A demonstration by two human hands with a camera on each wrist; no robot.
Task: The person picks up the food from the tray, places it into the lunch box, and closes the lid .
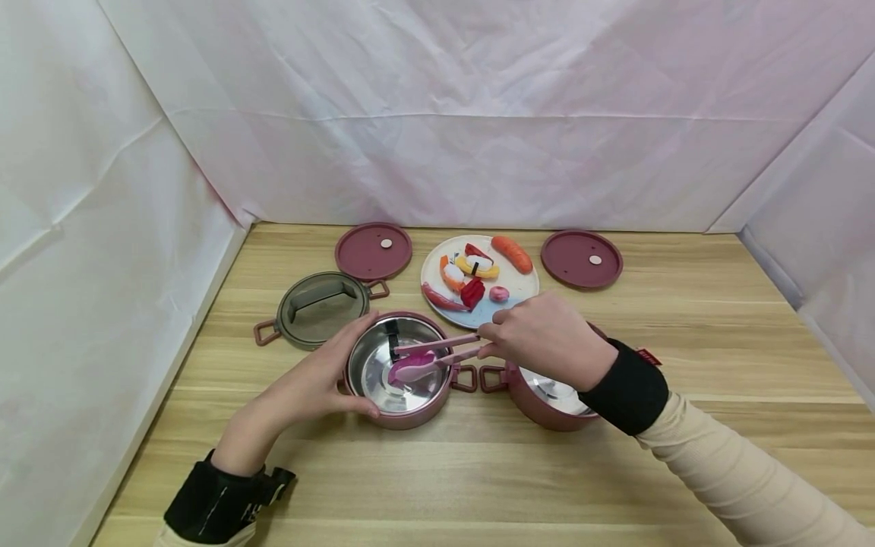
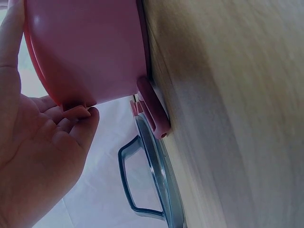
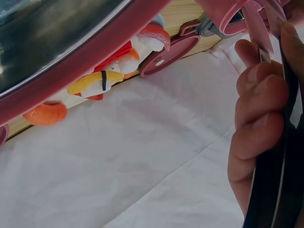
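Observation:
In the head view my left hand [image 1: 311,384] grips the left side of a pink steel-lined pot [image 1: 403,420], thumb along its front rim. The left wrist view shows those fingers bent against the pot wall [image 2: 90,47] by a handle. My right hand [image 1: 547,334] holds a pair of tongs [image 1: 456,357], light pink at the tips, reaching over the pot. A purple toy food piece [image 1: 425,356] is inside the pot between the tong tips; whether they pinch it I cannot tell. Under the right forearm stands a second pink pot [image 1: 536,403], partly hidden.
A plate [image 1: 522,304] behind the pots carries several toy foods, including a sausage [image 1: 512,254] and sushi [image 1: 452,275]. Dark pink lids [image 1: 362,257] [image 1: 570,266] lie either side of it. A glass lid [image 1: 311,327] with handles lies left of the first pot. White cloth walls [image 1: 478,175] enclose the table.

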